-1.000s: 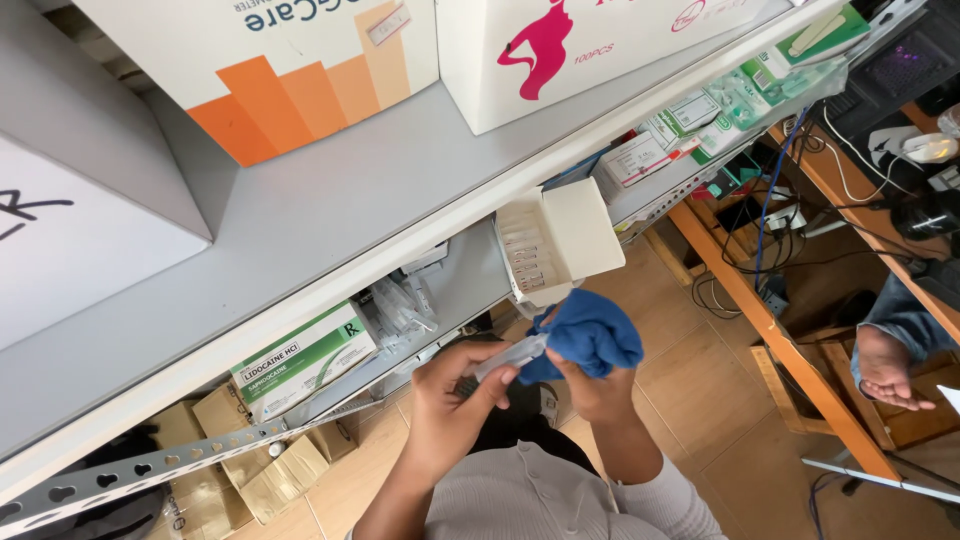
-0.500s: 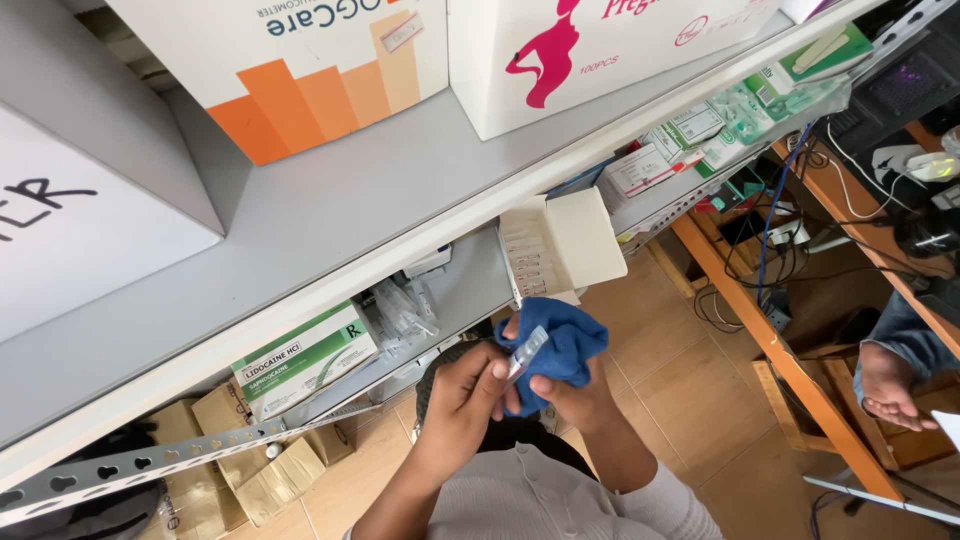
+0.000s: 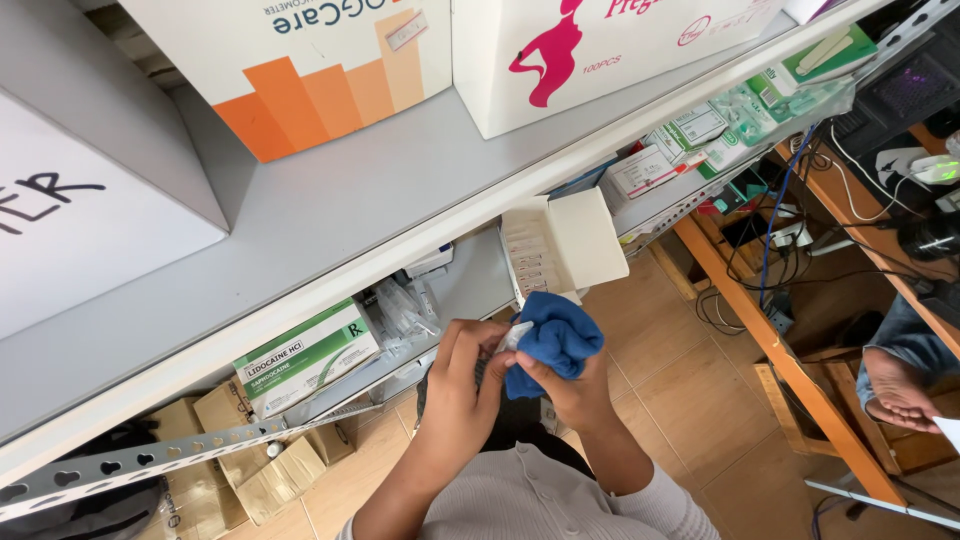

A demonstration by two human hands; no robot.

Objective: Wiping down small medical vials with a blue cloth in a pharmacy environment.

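Note:
My right hand [image 3: 572, 392] grips a crumpled blue cloth [image 3: 553, 338] and presses it against a small clear vial [image 3: 514, 336]. My left hand [image 3: 462, 372] pinches that vial from the left, its fingers curled around it; most of the vial is hidden by the cloth and fingers. Just above both hands, an open white carton [image 3: 575, 240] with a row of small vials stands on the lower shelf edge, its lid flipped up.
A grey metal shelf [image 3: 330, 215] carries large white cartons [image 3: 590, 50]. The lower shelf holds a green-and-white medicine box [image 3: 305, 352] and clear packets [image 3: 400, 305]. Brown cardboard boxes [image 3: 260, 470] sit below. A wooden table frame [image 3: 790, 370], cables and another person's bare foot [image 3: 897, 388] are at right.
The blue cloth has shifted down and left over the vial. My left hand's fingers have closed tighter around the vial under the cloth.

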